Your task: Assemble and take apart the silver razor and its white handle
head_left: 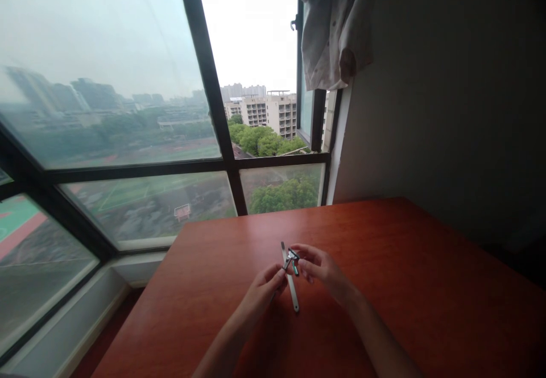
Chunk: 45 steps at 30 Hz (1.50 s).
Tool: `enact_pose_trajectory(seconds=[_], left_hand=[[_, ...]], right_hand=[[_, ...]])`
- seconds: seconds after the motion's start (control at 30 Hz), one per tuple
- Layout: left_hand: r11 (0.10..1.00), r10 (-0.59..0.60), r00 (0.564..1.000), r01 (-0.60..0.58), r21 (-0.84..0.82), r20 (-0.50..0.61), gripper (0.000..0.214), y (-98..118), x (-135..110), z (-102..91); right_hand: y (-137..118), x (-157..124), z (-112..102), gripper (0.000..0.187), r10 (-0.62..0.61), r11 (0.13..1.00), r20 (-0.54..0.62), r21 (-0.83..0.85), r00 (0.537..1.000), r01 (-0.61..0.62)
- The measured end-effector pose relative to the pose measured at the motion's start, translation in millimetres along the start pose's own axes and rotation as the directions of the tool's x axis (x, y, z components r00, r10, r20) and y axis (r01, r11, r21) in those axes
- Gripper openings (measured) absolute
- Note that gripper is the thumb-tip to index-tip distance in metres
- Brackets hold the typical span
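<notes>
Above the table, a small silver-and-dark metal tool with a green part point(292, 257) is held between my two hands; its exact kind cannot be made out. My left hand point(269, 283) pinches its lower left end between thumb and fingers. At the upper right, the fingers of my right hand point(319, 266) are closed around its other end. Beneath it, a long thin silver metal strip with a hole at its near end point(293, 295) lies lengthwise on the table. The hands and the tool hide part of its middle.
The reddish-brown wooden table point(205, 287) meets the window side at its far edge. Dark window frames point(140, 172) run along the left and front, one pane standing open. A light garment point(326, 37) hangs at upper right, beside a dim wall point(430, 94).
</notes>
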<state>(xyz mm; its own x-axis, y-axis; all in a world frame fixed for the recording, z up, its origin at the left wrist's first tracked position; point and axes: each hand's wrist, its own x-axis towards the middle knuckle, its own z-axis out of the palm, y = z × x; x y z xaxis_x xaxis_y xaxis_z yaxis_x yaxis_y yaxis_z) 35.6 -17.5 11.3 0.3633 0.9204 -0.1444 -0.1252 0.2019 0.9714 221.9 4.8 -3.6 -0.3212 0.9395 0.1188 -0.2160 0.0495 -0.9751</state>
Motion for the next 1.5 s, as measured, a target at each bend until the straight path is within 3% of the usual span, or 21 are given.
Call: enact_pose_trajectory(seconds=[0.13,0.33,0.67,1.07,1.3,1.4,1.5], left_hand=[[0.998,-0.025,0.999,0.026,0.051,-0.022,0.048,0,0,-0.1],[0.995,-0.070,0.997,0.071,0.064,-0.024,0.056,-5,4,-2.7],[0.986,-0.021,1.000,0.021,0.165,0.002,0.062,-15,11,-10.2],[0.969,-0.010,0.999,0.023,0.246,-0.053,0.067,-5,9,-9.7],[0.980,-0.034,0.999,0.038,0.196,-0.025,0.066,-4,5,-6.8],[0.985,-0.046,0.998,0.051,0.164,-0.033,0.067,-2,3,-4.4],[0.987,-0.062,0.997,0.067,0.145,-0.045,0.067,-1,4,-3.5]], right_hand=[[-3,-1,2,0.042,-0.007,1.000,-0.009,0.024,1.000,0.007],[-8,-4,4,0.045,-0.014,0.999,0.070,0.031,0.997,0.012],[-5,-4,5,0.047,0.005,1.000,0.117,-0.009,0.993,-0.004],[-8,-6,9,0.045,-0.016,0.999,0.116,-0.028,0.993,0.020],[-10,-6,11,0.045,-0.012,1.000,0.127,-0.007,0.992,0.013],[-14,-5,7,0.044,-0.019,0.999,0.107,-0.044,0.994,0.024],[-18,-6,-11,0.041,-0.049,0.978,0.036,-0.201,0.998,0.055]])
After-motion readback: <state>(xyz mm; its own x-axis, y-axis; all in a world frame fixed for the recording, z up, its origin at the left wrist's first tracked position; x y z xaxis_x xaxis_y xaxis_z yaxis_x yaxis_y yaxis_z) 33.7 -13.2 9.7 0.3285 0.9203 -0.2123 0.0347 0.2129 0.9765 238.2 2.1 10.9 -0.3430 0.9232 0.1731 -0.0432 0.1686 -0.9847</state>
